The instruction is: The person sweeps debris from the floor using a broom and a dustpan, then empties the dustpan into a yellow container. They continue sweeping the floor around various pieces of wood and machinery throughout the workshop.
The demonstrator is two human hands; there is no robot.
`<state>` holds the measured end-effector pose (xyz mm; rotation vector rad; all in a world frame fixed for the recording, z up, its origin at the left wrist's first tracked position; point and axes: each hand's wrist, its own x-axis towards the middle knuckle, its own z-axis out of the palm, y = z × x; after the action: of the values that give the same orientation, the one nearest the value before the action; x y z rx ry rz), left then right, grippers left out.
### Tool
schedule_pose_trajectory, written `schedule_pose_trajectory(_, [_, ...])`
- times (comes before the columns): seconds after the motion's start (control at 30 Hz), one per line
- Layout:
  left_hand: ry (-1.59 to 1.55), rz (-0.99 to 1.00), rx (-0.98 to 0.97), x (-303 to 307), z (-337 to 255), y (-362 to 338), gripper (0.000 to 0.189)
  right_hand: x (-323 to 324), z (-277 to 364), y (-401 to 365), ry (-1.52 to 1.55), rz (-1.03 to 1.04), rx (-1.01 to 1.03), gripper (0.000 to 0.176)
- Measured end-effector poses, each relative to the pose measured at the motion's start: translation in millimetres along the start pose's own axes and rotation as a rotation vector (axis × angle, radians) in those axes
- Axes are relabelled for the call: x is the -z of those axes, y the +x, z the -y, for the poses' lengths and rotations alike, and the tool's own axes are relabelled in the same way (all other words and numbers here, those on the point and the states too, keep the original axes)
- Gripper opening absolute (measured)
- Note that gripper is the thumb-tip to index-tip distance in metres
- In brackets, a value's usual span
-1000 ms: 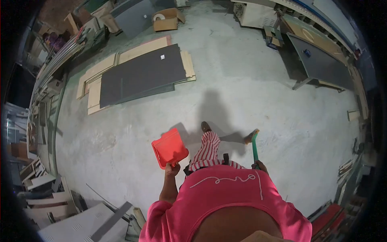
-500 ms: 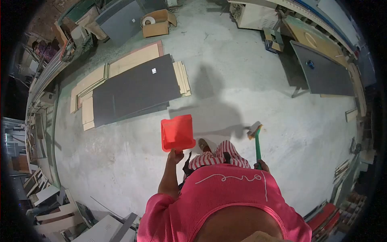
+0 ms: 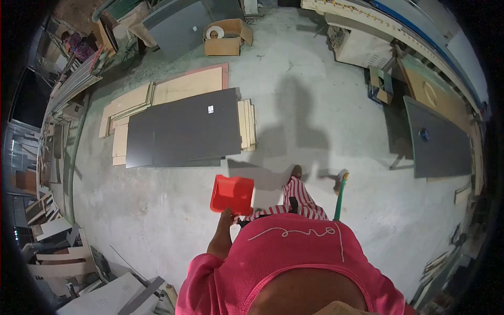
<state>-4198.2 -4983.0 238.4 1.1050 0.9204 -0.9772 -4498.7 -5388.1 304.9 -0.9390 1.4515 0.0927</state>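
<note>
My left hand (image 3: 227,215) is closed on the handle end of a red dustpan (image 3: 232,194), held out over the grey floor at my left. On my right a green-handled brush (image 3: 340,197) sticks out forward past my pink top, its orange-yellow bristles at the far end. My right hand is hidden behind the top, so its fingers do not show. Ahead on the left, a dark grey panel (image 3: 184,128) lies on a stack of pale boards (image 3: 247,123).
A cardboard box (image 3: 222,48) with a white roll stands ahead. At right, a grey panel (image 3: 440,142) leans by a workbench (image 3: 399,31). Scrap boards (image 3: 63,257) lie at left. Another person (image 3: 80,48) is at the far upper left.
The view has shifted forward as I step, one shoe now ahead. The dustpan sits slightly lower in view. My right hand, visible around the brush handle before, has gone out of sight.
</note>
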Motion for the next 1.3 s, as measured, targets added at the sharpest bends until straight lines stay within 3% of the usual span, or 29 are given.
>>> schedule_pose_trajectory(0.2, [0.056, -0.311, 0.099, -98, -25, 40, 0.034, 18, 141, 72, -0.117, -0.01, -0.005, 0.017])
schedule_pose_trajectory(0.37, [-0.185, -0.126, -0.125, -201, -84, 50, 0.033, 15, 220, 121, -0.202, -0.019, -0.027, 0.017])
schedule_pose_trajectory(0.4, [-0.238, -0.03, -0.252, -217, -90, 54, 0.031, 16, 234, 129, -0.224, -0.025, -0.03, 0.017])
schedule_pose_trajectory(0.47, [-0.294, 0.116, -0.235, -242, -119, 77, 0.035, 15, 269, 145, -0.271, -0.033, -0.027, 0.017])
schedule_pose_trajectory(0.5, [-0.086, 0.137, -0.467, -237, -122, 116, 0.036, 8, 283, 162, -0.295, -0.037, -0.027, 0.017])
schedule_pose_trajectory(0.53, [0.129, 0.154, -0.692, -265, -142, 105, 0.036, 1, 301, 167, -0.308, -0.039, -0.027, 0.017])
schedule_pose_trajectory(0.57, [-0.378, 0.171, -0.368, -294, -160, 94, 0.049, -7, 317, 171, -0.251, -0.017, -0.018, 0.017])
schedule_pose_trajectory(0.6, [-0.37, 0.166, -0.348, -315, -181, 93, 0.052, -16, 333, 176, -0.191, 0.004, -0.012, 0.018])
schedule_pose_trajectory(0.67, [-0.307, 0.168, -0.421, -340, -212, 115, 0.047, -32, 349, 198, -0.191, 0.003, -0.023, 0.019])
schedule_pose_trajectory(0.77, [-0.336, 0.159, -0.309, -370, -269, 159, 0.04, -50, 370, 258, -0.189, 0.002, -0.006, 0.022])
schedule_pose_trajectory(0.8, [-0.349, 0.161, -0.3, -384, -289, 170, 0.04, -48, 366, 288, -0.433, -0.044, 0.012, 0.025])
schedule_pose_trajectory(0.87, [-0.311, 0.004, -0.262, -398, -327, 187, 0.033, -85, 407, 280, -0.602, -0.18, 0.073, 0.028])
schedule_pose_trajectory(1.0, [-0.325, 0.069, -0.258, -419, -397, 210, 0.031, -124, 477, 299, -0.47, -0.035, -0.023, 0.029])
schedule_pose_trajectory(1.07, [-0.319, 0.104, -0.255, -417, -420, 217, 0.033, -148, 511, 311, -0.742, 0.137, 0.378, 0.025])
schedule_pose_trajectory(1.13, [-0.249, 0.0, -0.277, -430, -448, 218, 0.031, -185, 545, 318, -0.744, 0.119, 0.354, 0.024])
schedule_pose_trajectory(1.2, [-0.291, 0.009, -0.233, -429, -466, 231, 0.028, -215, 588, 320, -0.768, 0.059, 0.314, 0.023])
schedule_pose_trajectory(1.27, [-0.243, 0.026, -0.31, -431, -477, 239, 0.025, -238, 627, 313, -0.801, -0.004, 0.259, 0.021])
schedule_pose_trajectory(1.3, [-0.361, -0.011, -0.234, -436, -487, 241, 0.026, -253, 652, 306, -0.804, -0.002, 0.256, 0.021])
